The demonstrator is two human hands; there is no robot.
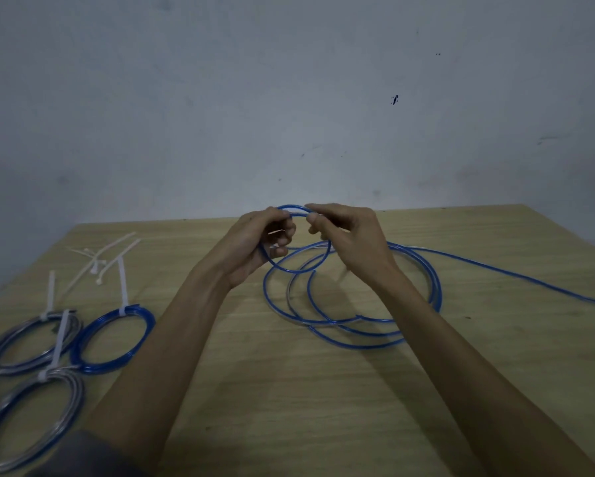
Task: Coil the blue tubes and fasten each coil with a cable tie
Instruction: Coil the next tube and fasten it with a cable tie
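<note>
Hands raised above wooden table (323, 390) | left hand (254, 242) and right hand (344, 235) both pinch small loop of blue plastic tube (294, 270), probably setting coil size | 3 tied coils (113, 339) parked left, spare white cable ties (99, 259) within reach

One head-worn, wide-angle view looked forward and down from just behind the grip, both forearms reaching away from the lens. It sat close above the desk (358, 390), whose far edge met a wall (289, 98) beyond the grip.

Blue tubes (354, 325), white cable ties (96, 259), pale wood-grain table (289, 390), grey wall (254, 98).
</note>
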